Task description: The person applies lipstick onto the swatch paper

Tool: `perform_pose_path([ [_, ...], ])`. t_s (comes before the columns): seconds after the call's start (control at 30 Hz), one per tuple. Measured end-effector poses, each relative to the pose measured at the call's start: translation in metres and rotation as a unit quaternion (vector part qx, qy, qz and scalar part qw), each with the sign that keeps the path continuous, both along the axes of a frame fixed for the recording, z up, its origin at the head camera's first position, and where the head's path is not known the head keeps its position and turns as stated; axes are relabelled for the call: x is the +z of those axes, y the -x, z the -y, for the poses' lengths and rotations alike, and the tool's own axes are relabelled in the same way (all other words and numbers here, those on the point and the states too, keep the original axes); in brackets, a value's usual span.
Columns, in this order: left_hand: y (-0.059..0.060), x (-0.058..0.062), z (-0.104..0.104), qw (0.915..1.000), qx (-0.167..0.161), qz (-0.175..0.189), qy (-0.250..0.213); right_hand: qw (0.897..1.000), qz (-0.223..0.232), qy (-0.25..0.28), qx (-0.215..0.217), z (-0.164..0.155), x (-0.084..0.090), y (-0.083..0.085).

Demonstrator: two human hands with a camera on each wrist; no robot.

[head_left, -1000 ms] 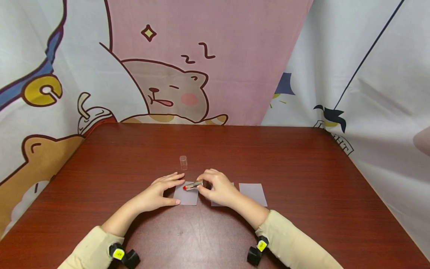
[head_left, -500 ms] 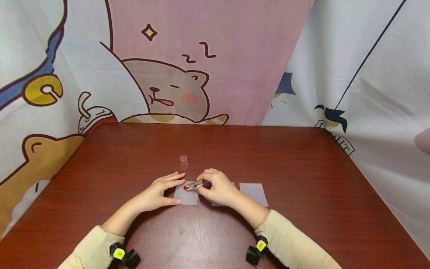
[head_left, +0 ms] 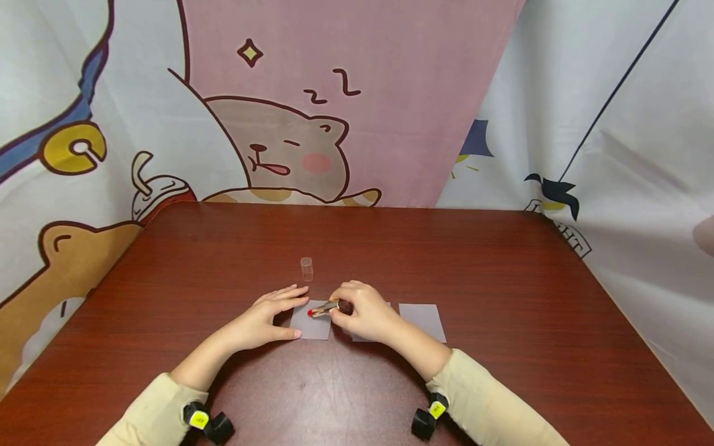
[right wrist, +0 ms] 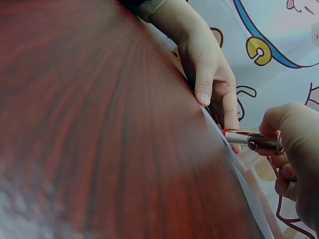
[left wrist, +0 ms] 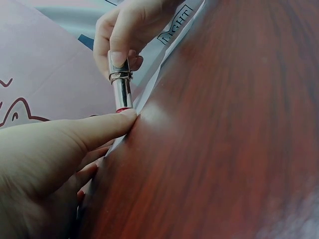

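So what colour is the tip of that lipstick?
Red. The lipstick in the right hand has a red tip, clearest in the head view.

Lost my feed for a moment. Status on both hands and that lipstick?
Right hand grips lipstick, red tip over left sheet. Left hand flat, pressing that sheet's edge. Clear cap stands behind, out of the way.

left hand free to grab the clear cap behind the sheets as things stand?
Probably yes. The left hand lies flat, fingers pressing the leftmost grey sheet, holding nothing. The clear cap stands just beyond its fingertips on bare table; nothing lies between. It would have to let go of the sheet.
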State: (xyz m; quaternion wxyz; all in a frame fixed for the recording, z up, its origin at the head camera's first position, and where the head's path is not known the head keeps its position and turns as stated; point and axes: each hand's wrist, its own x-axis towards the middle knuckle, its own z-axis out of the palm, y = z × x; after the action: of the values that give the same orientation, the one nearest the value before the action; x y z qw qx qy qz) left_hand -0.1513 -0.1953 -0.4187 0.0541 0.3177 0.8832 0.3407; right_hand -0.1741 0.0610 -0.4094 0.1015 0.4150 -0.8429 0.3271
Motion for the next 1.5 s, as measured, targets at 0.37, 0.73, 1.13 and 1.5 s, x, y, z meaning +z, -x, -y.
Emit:
perform_pose_path([
  [0.37,0.0,-0.001,-0.001,1.0,0.001,0.001,0.002,1.0,-0.006,-0.008,0.004,-0.006,0.003,-0.005],
  [0.73,0.0,-0.001,-0.001,1.0,0.003,-0.001,0.007,1.0,0.012,-0.016,0.008,-0.012,0.003,-0.01],
  [1.13,0.0,0.0,-0.001,0.9999,0.004,-0.004,0.009,1.0,0.017,-0.014,0.008,-0.015,0.003,-0.012],
  [1.5,0.001,-0.003,-0.001,0.9999,0.009,0.0,0.007,0.998,0.051,0.033,-0.003,-0.021,-0.001,-0.01],
])
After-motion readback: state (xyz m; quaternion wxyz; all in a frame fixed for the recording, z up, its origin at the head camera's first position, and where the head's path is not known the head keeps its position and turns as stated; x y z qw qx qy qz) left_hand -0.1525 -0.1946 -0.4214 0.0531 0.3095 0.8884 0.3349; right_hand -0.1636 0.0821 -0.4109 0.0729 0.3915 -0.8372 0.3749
